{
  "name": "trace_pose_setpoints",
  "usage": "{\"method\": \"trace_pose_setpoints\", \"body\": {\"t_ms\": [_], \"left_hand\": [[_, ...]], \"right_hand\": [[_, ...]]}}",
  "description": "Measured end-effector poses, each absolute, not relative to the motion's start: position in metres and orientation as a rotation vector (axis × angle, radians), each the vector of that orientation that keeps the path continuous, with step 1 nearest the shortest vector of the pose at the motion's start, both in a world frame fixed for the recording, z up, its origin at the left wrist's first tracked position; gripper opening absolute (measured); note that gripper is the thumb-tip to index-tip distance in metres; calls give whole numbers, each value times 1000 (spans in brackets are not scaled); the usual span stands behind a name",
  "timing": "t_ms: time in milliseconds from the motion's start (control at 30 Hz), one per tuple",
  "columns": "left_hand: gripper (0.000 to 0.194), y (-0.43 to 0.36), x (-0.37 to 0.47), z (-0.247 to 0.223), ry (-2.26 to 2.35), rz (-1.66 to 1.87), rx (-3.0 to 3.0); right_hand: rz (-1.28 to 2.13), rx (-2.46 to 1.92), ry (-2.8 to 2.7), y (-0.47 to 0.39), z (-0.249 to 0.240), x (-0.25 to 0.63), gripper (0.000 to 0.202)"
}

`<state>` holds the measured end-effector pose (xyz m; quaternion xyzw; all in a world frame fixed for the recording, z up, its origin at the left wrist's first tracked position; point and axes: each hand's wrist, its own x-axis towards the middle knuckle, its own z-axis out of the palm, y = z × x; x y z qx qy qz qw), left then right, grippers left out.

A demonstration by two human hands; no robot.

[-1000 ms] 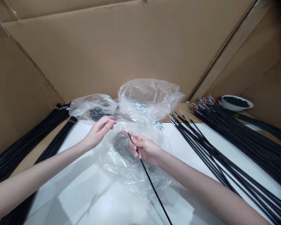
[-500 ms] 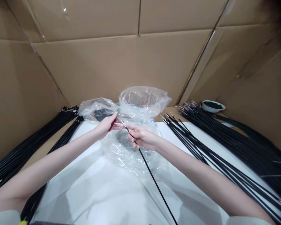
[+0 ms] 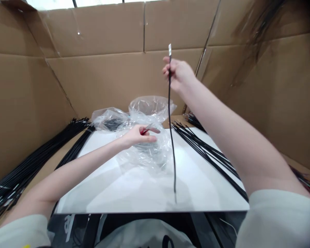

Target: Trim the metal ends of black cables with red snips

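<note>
My right hand (image 3: 179,72) is raised in front of the cardboard wall, its fingers closed on a black cable (image 3: 172,137) near the top. The cable hangs almost straight down, its silvery-white end (image 3: 169,48) sticking up above the fingers and its lower end over the white table. Lower and to the left, my left hand (image 3: 142,135) holds a small red tool (image 3: 144,131) with a pale tip; its exact kind is unclear. Beneath that hand lies a crumpled clear plastic bag (image 3: 155,158) with grey contents.
Black cable bundles (image 3: 41,148) lie along the left side, and more cables (image 3: 206,148) on the right. Another clear bag (image 3: 110,119) with dark contents sits at the back. Cardboard walls (image 3: 98,75) enclose the white table (image 3: 113,196).
My right hand has risen and moved right, lifting the cable so it hangs upright. My left hand has come away from the cable end and moved slightly right. The view has shifted.
</note>
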<state>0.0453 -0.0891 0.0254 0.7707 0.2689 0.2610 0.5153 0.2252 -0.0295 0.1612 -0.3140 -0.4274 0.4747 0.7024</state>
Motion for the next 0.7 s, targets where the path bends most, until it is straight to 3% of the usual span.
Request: {"method": "trace_pose_setpoints", "body": {"t_ms": [233,367,500,700], "left_hand": [[29,-110,60,38,616,627,2013],[41,-111,63,33,356,474,1566],[47,-105,64,29,204,423,1181],[49,-96,59,25,349,438,1193]], "right_hand": [[967,-415,-591,-59,199,257,58],[822,-350,-448,-57,195,287,39],[746,-344,-404,-46,195,330,40],[692,-279,-214,-44,204,374,48]]}}
